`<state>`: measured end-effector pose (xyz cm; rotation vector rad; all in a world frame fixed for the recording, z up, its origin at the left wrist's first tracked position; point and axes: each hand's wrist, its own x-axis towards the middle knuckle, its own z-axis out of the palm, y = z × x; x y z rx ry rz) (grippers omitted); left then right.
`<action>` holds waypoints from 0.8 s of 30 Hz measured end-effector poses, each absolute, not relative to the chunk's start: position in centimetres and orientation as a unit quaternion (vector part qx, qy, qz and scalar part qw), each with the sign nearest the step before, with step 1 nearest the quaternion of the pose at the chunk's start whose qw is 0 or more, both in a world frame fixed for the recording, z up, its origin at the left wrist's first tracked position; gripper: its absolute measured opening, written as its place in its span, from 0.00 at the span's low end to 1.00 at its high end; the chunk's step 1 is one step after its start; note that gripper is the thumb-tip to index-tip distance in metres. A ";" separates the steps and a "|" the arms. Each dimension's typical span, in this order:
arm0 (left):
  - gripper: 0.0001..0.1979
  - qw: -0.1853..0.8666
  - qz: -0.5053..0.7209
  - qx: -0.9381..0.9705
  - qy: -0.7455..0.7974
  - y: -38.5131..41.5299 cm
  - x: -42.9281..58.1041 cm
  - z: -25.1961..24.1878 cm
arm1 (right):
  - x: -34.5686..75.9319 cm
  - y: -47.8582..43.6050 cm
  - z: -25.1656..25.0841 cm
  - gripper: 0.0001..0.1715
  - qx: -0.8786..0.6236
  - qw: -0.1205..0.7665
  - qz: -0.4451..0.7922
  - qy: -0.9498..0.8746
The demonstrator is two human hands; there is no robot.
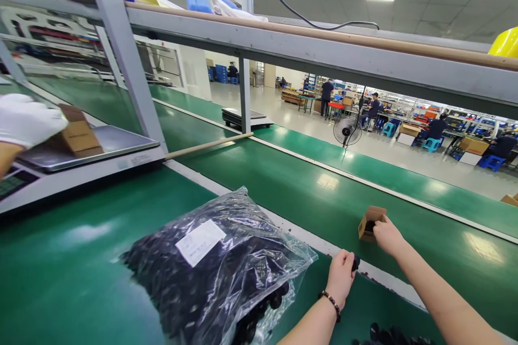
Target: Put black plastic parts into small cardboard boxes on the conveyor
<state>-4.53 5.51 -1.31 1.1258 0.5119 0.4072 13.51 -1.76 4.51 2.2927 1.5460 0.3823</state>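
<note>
My left hand [341, 276], with a beaded bracelet at the wrist, is closed on a small round black part [355, 263] that sticks out past the fingertips. Farther right, my right hand [387, 235] reaches into the mouth of a small open cardboard box [366, 236] on the green belt. Its fingers are pinched at a dark piece [369, 225] inside, whose shape is partly hidden. Left of my hands lies a large clear plastic bag [226, 259] full of black parts, with a white label [200, 242]. Loose black parts [388, 334] lie at the bottom edge.
At far left, another person's white-gloved hand [28, 121] is at a cardboard box [79, 132] on a scale [121, 145]. A wooden rod [208, 145] spans the green belt [291, 172]. A metal shelf frame [283, 38] crosses overhead. A second scale [247, 117] stands beyond.
</note>
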 end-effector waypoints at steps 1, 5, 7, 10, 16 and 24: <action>0.20 0.795 0.190 0.524 0.240 5.5 -4.6 -1.3 | 13.5 -1.5 4.3 0.09 0.810 0.171 0.128 0.545; 0.20 0.792 0.193 0.525 0.245 5.6 -4.6 -1.1 | 12.9 -0.1 4.0 0.12 0.823 0.144 0.116 0.536; 0.21 0.790 0.199 0.524 0.248 5.8 -4.8 -0.9 | 12.4 0.7 4.0 0.12 0.829 0.125 0.118 0.532; 0.23 0.784 0.214 0.524 0.254 6.2 -5.2 -0.6 | 11.6 1.3 4.5 0.13 0.834 0.096 0.134 0.527; 0.23 0.752 0.258 0.546 0.264 8.2 -2.9 1.7 | 9.6 -1.8 5.0 0.29 0.842 0.005 0.217 0.494; 0.10 0.680 0.283 0.604 0.304 15.0 2.2 6.4 | 6.3 -14.9 4.7 0.18 0.789 -0.052 0.293 0.537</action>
